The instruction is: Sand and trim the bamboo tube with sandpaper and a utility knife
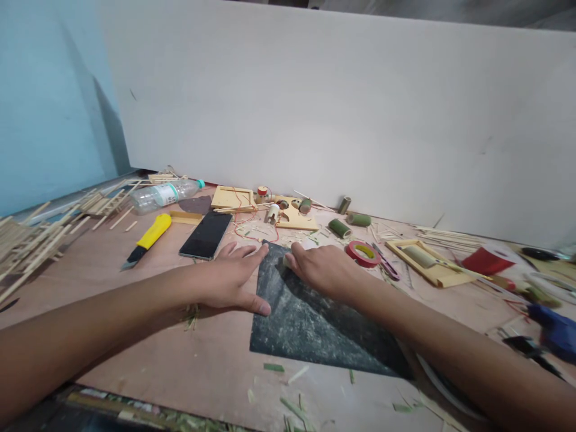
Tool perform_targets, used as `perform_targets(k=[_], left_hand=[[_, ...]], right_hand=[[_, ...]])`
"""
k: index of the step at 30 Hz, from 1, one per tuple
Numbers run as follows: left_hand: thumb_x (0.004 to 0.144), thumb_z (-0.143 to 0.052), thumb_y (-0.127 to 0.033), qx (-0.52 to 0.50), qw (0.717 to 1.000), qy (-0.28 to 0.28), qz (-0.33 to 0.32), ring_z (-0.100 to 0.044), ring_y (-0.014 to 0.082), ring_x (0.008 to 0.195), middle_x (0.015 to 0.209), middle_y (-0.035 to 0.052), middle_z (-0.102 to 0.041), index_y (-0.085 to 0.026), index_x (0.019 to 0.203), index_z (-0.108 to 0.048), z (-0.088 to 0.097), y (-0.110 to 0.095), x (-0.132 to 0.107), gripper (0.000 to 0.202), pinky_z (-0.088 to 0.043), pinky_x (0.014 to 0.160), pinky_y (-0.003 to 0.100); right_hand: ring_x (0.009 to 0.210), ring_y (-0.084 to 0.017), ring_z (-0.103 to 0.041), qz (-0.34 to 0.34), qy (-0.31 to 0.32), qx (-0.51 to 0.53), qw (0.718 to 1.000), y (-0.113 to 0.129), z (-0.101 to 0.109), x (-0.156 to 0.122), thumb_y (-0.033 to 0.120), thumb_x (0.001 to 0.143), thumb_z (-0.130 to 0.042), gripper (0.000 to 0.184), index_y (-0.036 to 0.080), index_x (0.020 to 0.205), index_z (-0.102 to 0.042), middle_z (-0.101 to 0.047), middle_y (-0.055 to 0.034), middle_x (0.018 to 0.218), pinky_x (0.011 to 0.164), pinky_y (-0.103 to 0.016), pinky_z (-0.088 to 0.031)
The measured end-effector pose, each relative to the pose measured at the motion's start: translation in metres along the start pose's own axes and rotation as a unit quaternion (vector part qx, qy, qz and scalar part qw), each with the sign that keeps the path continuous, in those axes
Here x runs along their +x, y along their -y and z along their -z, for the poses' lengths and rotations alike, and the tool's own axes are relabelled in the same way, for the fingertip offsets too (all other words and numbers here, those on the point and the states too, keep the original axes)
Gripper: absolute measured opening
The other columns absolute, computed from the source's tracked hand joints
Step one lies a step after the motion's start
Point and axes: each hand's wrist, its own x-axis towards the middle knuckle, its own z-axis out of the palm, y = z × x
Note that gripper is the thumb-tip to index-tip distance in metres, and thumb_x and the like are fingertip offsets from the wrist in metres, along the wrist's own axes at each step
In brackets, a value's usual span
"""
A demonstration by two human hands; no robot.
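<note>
A dark sheet of sandpaper (310,327) lies flat on the wooden table (135,318). My left hand (231,279) rests open at the sheet's left edge, fingers stretched along it and thumb on the dark surface. My right hand (321,270) lies on the far part of the sheet with its fingers curled down over a small pale piece (287,261) that only partly shows at the fingertips. Both forearms reach in from the bottom corners.
Close behind the hands lie a black phone (207,235), a yellow utility knife (148,239), a plastic bottle (164,195), a red tape roll (362,252), green bamboo segments (339,228) and wooden pieces (292,217). Bamboo sticks (31,246) pile up at left. A white board (337,108) walls the back.
</note>
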Motion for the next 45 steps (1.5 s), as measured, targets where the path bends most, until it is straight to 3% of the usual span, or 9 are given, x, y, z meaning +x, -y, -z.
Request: perform_targets(k=[6, 11, 16, 21, 29, 34, 38, 42, 45], left_hand=[[0.076, -0.061, -0.086, -0.003, 1.0, 0.001, 0.019, 0.004, 0.0469, 0.156, 0.171, 0.0219, -0.008, -0.012, 0.167, -0.005, 0.001, -0.001, 0.0, 0.129, -0.012, 0.123, 0.063], [0.079, -0.063, -0.08, -0.005, 1.0, -0.011, -0.013, -0.004, 0.0433, 0.157, 0.17, 0.0236, -0.012, -0.013, 0.166, -0.011, 0.001, -0.001, -0.001, 0.122, -0.01, 0.124, 0.062], [0.08, -0.061, -0.081, -0.015, 1.0, -0.007, -0.017, -0.004, 0.0433, 0.157, 0.17, 0.0236, -0.009, -0.012, 0.166, -0.008, 0.002, -0.002, -0.002, 0.123, -0.008, 0.124, 0.062], [0.079, -0.064, -0.08, -0.023, 1.0, -0.011, -0.01, -0.003, 0.0446, 0.157, 0.169, 0.0251, -0.01, -0.011, 0.166, -0.009, 0.0, 0.001, -0.002, 0.124, -0.01, 0.123, 0.063], [0.074, -0.08, -0.067, -0.035, 0.99, -0.092, -0.102, -0.024, 0.043, 0.154, 0.166, 0.0164, -0.034, -0.028, 0.163, -0.026, 0.002, -0.004, 0.003, 0.112, -0.009, 0.122, 0.064], [0.085, -0.079, -0.048, -0.116, 0.958, -0.224, -0.135, -0.056, 0.0332, 0.127, 0.134, 0.0092, -0.066, -0.025, 0.135, -0.06, 0.015, -0.012, 0.005, 0.059, -0.033, 0.114, 0.048], [0.092, -0.072, -0.047, -0.236, 0.922, -0.264, -0.154, -0.065, 0.0254, 0.103, 0.114, 0.0061, -0.071, -0.021, 0.119, -0.066, 0.022, -0.014, 0.001, 0.038, -0.048, 0.091, 0.035], [0.097, -0.066, -0.045, -0.326, 0.897, -0.232, -0.189, -0.065, 0.0259, 0.111, 0.117, 0.006, -0.072, -0.022, 0.123, -0.067, 0.024, -0.018, -0.001, 0.035, -0.049, 0.094, 0.035], [0.098, -0.066, -0.042, -0.33, 0.888, -0.258, -0.187, -0.066, 0.0249, 0.112, 0.118, 0.0057, -0.073, -0.022, 0.123, -0.067, 0.023, -0.019, -0.002, 0.032, -0.051, 0.094, 0.034]], right_hand=[[0.072, -0.034, -0.077, -0.007, 0.008, -0.001, 1.0, 0.013, 0.003, -0.009, 0.054, 0.11, -0.025, 0.055, 0.009, 0.115, -0.056, -0.075, -0.0148, 0.073, 0.054, -0.031, -0.04], [0.068, -0.03, -0.076, 0.044, 0.004, 0.012, 0.999, 0.025, 0.005, -0.014, 0.05, 0.11, -0.026, 0.048, 0.015, 0.116, -0.057, -0.074, -0.0099, 0.071, 0.055, -0.03, -0.041], [0.069, -0.036, -0.075, 0.014, -0.002, 0.014, 1.0, 0.012, 0.006, -0.007, 0.039, 0.11, -0.028, 0.045, 0.008, 0.113, -0.061, -0.074, -0.0176, 0.072, 0.054, -0.033, -0.04], [0.062, -0.023, -0.069, 0.088, 0.013, 0.097, 0.991, 0.016, 0.019, -0.014, 0.043, 0.111, -0.028, 0.042, 0.018, 0.105, -0.062, -0.072, -0.0061, 0.072, 0.057, -0.03, -0.039], [0.084, -0.019, -0.063, 0.094, -0.101, 0.455, 0.88, 0.007, 0.029, -0.017, 0.045, 0.112, -0.021, 0.046, 0.018, 0.11, -0.058, -0.069, -0.0069, 0.096, 0.081, -0.033, -0.049], [0.109, -0.024, -0.063, 0.074, -0.137, 0.544, 0.825, 0.006, 0.022, -0.017, 0.049, 0.11, -0.028, 0.049, 0.022, 0.144, -0.052, -0.064, -0.0121, 0.13, 0.089, -0.038, -0.054], [0.07, -0.018, -0.061, 0.018, -0.056, 0.656, 0.753, 0.003, 0.021, -0.017, 0.06, 0.107, -0.031, 0.059, 0.025, 0.153, -0.045, -0.067, -0.0065, 0.094, 0.054, -0.028, -0.05], [0.05, -0.013, -0.043, 0.049, 0.004, 0.698, 0.715, 0.001, 0.025, -0.014, 0.061, 0.107, -0.031, 0.053, 0.024, 0.134, -0.059, -0.049, 0.0049, 0.063, 0.047, -0.025, -0.036], [0.051, -0.013, -0.042, 0.069, 0.003, 0.713, 0.698, 0.0, 0.024, -0.009, 0.062, 0.105, -0.033, 0.049, 0.025, 0.12, -0.061, -0.051, 0.0044, 0.069, 0.047, -0.025, -0.034]])
